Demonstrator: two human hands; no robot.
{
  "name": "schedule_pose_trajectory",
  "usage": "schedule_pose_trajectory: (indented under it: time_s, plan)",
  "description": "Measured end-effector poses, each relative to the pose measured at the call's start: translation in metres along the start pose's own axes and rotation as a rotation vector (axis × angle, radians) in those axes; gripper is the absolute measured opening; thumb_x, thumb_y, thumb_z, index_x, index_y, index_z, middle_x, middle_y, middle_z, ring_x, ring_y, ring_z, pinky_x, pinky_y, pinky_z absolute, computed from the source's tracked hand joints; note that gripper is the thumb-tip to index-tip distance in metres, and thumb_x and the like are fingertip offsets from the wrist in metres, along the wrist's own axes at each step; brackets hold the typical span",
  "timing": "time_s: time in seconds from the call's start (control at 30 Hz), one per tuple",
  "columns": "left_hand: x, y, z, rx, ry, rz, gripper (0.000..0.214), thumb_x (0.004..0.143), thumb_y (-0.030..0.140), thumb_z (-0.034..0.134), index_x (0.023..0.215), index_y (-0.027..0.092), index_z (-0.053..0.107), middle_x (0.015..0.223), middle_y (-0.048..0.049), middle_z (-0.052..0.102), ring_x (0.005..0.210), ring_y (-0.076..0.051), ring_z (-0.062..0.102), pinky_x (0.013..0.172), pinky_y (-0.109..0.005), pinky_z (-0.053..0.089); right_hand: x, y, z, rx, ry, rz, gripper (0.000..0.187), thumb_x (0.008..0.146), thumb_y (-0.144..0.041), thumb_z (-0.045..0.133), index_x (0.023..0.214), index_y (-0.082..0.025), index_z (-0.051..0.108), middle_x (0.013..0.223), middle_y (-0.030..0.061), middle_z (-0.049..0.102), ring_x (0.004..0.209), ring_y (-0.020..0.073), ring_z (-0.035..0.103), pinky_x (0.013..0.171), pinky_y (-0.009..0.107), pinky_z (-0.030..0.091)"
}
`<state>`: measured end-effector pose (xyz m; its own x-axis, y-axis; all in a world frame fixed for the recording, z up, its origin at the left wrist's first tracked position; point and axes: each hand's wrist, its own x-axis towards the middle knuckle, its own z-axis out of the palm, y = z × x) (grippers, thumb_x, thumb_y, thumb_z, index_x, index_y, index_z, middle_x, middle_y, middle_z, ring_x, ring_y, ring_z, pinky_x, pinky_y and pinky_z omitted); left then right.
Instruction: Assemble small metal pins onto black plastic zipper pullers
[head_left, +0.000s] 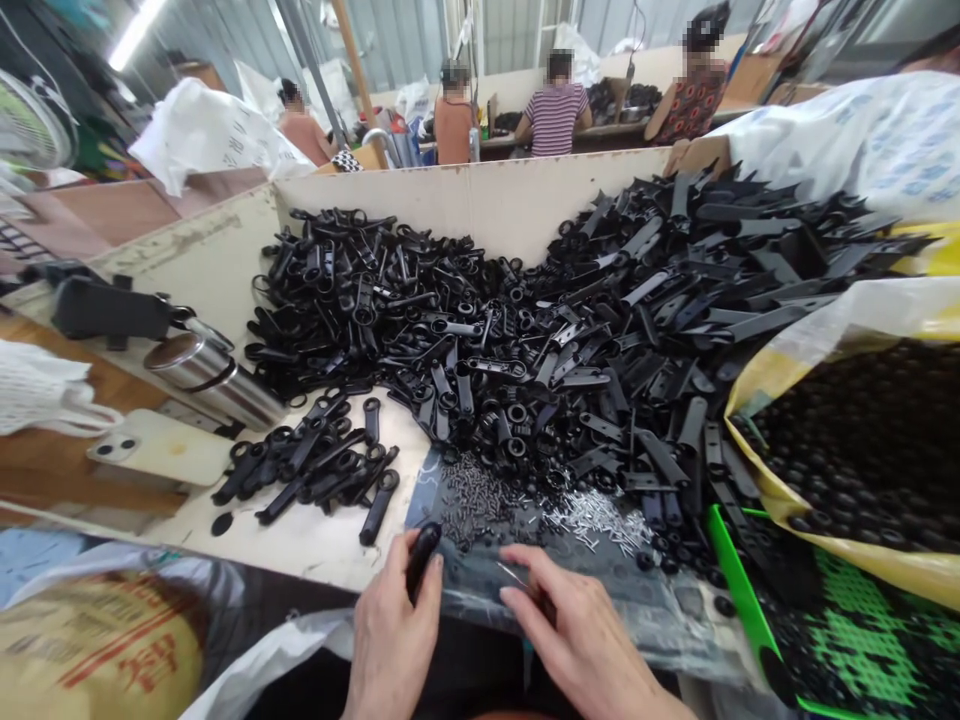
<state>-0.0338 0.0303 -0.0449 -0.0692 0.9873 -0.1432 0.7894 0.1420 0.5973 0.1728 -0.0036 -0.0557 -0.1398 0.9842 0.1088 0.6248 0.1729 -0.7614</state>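
Assembly step in hand, judged: pin fitting into black plastic arm [421, 560]. Left hand [394, 635] at near table [300, 545] edge, fingers closed round arm, upper end poking out. Right hand [577, 640] over plastic sheet [480, 600], fingers pinched on thin metal pin [512, 573]. Next move calls for aligning pin with hole in arm. Arm glossy, slim, rounded end. Loose pins [592, 515] and arm heap [525, 330] beyond.

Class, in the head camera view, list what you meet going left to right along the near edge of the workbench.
White phone → small pile of black levers → left hand holding a black part → right hand → green crate.
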Motion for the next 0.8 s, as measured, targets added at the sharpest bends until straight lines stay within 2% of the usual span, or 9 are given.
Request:
schedule_pose_trajectory:
  time_s: [0.07,0.2,0.33,0.47,0.63,0.8]
  plan:
    - [0.001,0.002,-0.001,0.071,-0.046,0.011,0.021,0.098,0.036,0.054,0.105,0.028,0.071,0.093,-0.0034,0.081,0.091,-0.028,0.075,0.079,-0.035,0.054,0.011,-0.006,0.003,0.037,-0.027,0.025,0.014,0.103,-0.024,0.051,0.111,-0.021,0.062,0.07,-0.0033,0.069,0.062,0.0171,0.069,0.061,0.025,0.052]
    - [0.003,0.008,0.002,0.259,-0.042,0.061,0.021,0.096,0.026,0.056,0.104,0.029,0.076,0.084,-0.0037,0.081,0.084,-0.029,0.073,0.074,-0.034,0.05,0.036,-0.016,0.013,0.0,-0.038,-0.032,0.016,0.1,-0.013,0.053,0.092,-0.022,0.062,0.086,-0.0004,0.07,0.074,0.0154,0.07,0.067,0.023,0.048]
    - [0.004,0.007,0.0,0.204,-0.01,0.062,0.023,0.095,0.023,0.055,0.103,0.029,0.076,0.081,-0.0026,0.081,0.08,-0.026,0.074,0.07,-0.029,0.049,0.054,-0.024,0.023,-0.216,-0.112,-0.04,0.013,0.096,-0.01,0.061,0.091,-0.021,0.066,0.09,-0.0004,0.068,0.074,0.0147,0.07,0.065,0.022,0.047]
    - [0.003,0.001,-0.003,0.089,0.014,0.045,0.021,0.094,0.026,0.055,0.098,0.029,0.075,0.078,-0.0011,0.08,0.078,-0.024,0.075,0.07,-0.027,0.051,0.062,-0.028,0.022,-0.403,-0.205,-0.008,0.013,0.098,-0.012,0.062,0.089,-0.02,0.067,0.089,0.0,0.07,0.076,0.0161,0.072,0.064,0.023,0.046]
    - [0.001,0.001,-0.001,0.109,-0.038,0.042,0.022,0.093,0.024,0.056,0.101,0.029,0.075,0.081,-0.0018,0.081,0.081,-0.024,0.076,0.071,-0.026,0.049,0.064,-0.029,0.017,-0.459,-0.274,-0.027,0.017,0.1,-0.012,0.059,0.088,-0.021,0.067,0.09,0.0003,0.072,0.077,0.0165,0.073,0.063,0.023,0.046]
    - [0.006,0.014,0.0,0.24,-0.11,0.043,0.027,0.093,0.018,0.054,0.107,0.026,0.076,0.086,-0.0075,0.081,0.085,-0.029,0.074,0.073,-0.032,0.047,0.073,-0.032,0.016,-0.48,-0.311,-0.052,0.016,0.091,-0.006,0.061,0.09,-0.02,0.067,0.093,0.002,0.073,0.079,0.0177,0.074,0.063,0.023,0.049]
